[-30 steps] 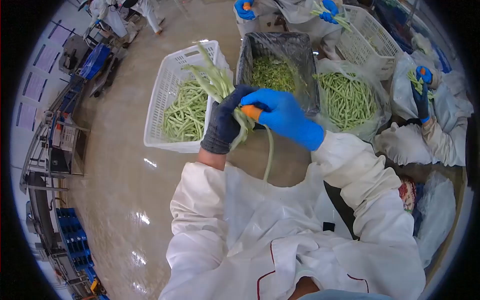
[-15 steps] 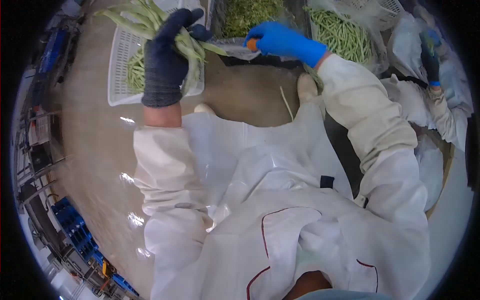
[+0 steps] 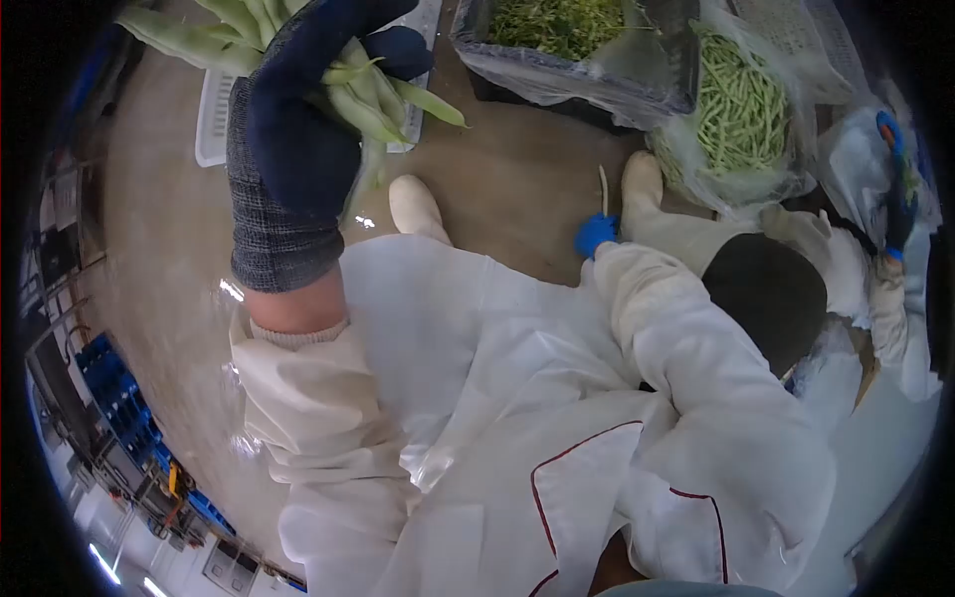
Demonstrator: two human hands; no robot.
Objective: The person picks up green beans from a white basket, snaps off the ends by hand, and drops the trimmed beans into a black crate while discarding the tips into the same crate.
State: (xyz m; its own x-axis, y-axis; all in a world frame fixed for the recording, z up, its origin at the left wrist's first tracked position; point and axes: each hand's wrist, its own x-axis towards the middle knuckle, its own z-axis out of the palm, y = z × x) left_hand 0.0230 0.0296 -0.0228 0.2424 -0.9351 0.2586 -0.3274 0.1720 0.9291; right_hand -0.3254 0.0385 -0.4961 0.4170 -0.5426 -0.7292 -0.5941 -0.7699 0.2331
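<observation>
My left hand, in a dark glove, is closed around a bunch of broad flat green beans at the upper left. The bean ends stick out on both sides of the fist. Low over the floor, my right hand, in a blue glove, is closed at the lower end of a single slim green bean. Its fingertips are mostly hidden, and the orange-ended object it held earlier does not show. Under the left hand stands a white basket, largely covered by the glove and beans.
A plastic-lined dark crate holds green trimmings. Beside it, green beans fill a clear bag. My pale boots stand on the wet floor. At the right edge, a co-worker's gloved hand shows.
My right hand has come down from the crate to the bean on the floor. My left hand still holds its bunch and appears larger, nearer the camera. The view has shifted.
</observation>
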